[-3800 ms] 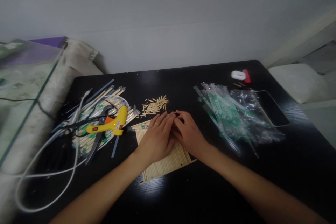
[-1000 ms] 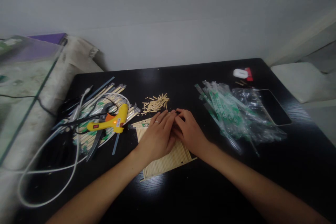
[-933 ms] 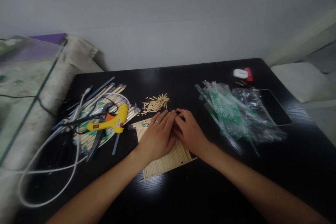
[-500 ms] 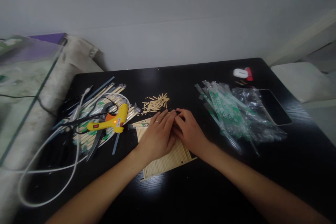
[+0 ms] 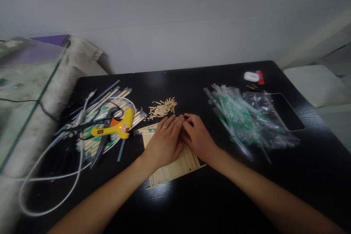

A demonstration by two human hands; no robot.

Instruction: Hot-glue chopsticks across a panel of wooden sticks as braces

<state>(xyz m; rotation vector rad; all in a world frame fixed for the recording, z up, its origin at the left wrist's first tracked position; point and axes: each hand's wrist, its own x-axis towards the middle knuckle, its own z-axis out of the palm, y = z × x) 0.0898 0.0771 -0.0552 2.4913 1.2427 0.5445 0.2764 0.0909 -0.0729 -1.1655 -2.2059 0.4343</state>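
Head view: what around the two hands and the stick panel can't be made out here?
- Far part of the stick panel: covered by the left hand and right hand.
- What the fingertips press: hidden where the hands meet.
- Scissors: partly under the glue gun and cable.
- Print on the empty wrappers: too small.
- White object at the far edge: too small to identify.

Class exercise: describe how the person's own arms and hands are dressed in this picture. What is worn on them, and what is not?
Both forearms are bare, with no sleeves in view. The left hand wears a thin ring on one finger. The right hand shows no ring, glove or watch.
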